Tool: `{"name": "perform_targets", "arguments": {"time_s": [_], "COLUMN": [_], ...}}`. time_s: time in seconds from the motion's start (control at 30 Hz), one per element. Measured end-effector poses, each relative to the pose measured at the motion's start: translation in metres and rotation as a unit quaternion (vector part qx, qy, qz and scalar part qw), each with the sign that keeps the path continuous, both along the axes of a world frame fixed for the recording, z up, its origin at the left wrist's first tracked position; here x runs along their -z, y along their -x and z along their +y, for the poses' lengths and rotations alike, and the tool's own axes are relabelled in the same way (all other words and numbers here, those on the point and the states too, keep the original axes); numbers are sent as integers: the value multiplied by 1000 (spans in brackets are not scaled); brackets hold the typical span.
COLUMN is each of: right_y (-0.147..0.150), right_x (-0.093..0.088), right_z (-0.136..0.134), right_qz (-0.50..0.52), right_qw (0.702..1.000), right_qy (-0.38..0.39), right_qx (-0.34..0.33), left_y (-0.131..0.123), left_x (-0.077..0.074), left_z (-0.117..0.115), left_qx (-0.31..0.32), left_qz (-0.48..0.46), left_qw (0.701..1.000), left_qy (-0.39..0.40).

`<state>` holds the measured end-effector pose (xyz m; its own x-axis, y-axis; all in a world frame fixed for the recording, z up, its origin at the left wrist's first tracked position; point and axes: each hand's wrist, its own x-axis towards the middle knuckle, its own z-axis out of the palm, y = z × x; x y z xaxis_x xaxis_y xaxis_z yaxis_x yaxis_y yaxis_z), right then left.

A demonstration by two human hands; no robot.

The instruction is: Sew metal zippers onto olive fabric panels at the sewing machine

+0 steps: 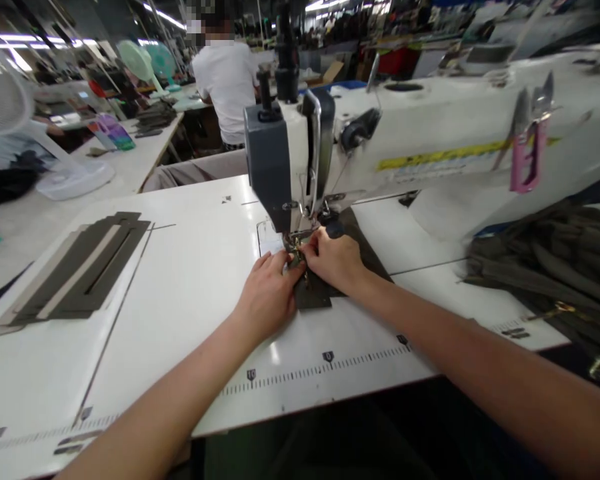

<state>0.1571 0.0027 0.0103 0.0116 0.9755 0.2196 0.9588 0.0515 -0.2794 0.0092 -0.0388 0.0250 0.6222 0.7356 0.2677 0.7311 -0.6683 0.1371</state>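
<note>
A dark olive fabric piece lies on the white table under the head of a sewing machine. My left hand rests at its left edge, with fingertips bent close to the needle area. My right hand is on the fabric just right of the needle, thumb and index finger pinched together at a small brass-coloured zipper part. The fingertips of both hands nearly meet in front of the presser foot. What lies between the fingers of each hand is too small to make out.
Stacked olive and beige pieces lie on the left of the table. Dark fabric with a brass zipper is heaped at right. Pink-handled scissors hang on the machine arm. A white fan and a person are beyond.
</note>
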Motion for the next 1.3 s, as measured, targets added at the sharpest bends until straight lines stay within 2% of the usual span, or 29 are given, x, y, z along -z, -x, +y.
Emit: {"name": "perform_targets", "arguments": {"time_s": [0.1, 0.23, 0.27, 0.33, 0.4, 0.47, 0.6, 1.0, 1.3], "right_y": [6, 3, 0, -10, -19, -26, -28, -26, -21], "right_x": [-2, -8, -9, -9, -6, -1, 4, 1, 5], "right_z": [9, 4, -4, -26, -51, -70, -81, -56, -36], "right_qz": [-9, -3, 2, 15, 36, 45, 45, 37, 63], "right_qw": [999, 1000, 999, 985, 946, 928, 927, 921, 921], "right_qy": [7, -11, -27, -68, -97, -104, -110, -130, -146], "right_qx": [39, -6, -41, -157, -308, -354, -355, -364, -355], "left_y": [-1, -1, 0, 1, 3, 4, 6, 7, 7], "left_x": [2, 4, 4, 6, 8, 10, 12, 4, 5], "left_z": [1, 0, -1, -5, -9, -14, -18, 1, 19], "left_qx": [5, -1, -2, -5, -6, -2, 16, 66, 50], "left_qz": [-4, -7, -12, -37, -76, -102, -103, -57, -55], "left_qw": [1000, 1000, 1000, 999, 997, 995, 994, 994, 995], "left_qy": [-10, -21, -19, -11, -6, -8, -26, -59, -66]}}
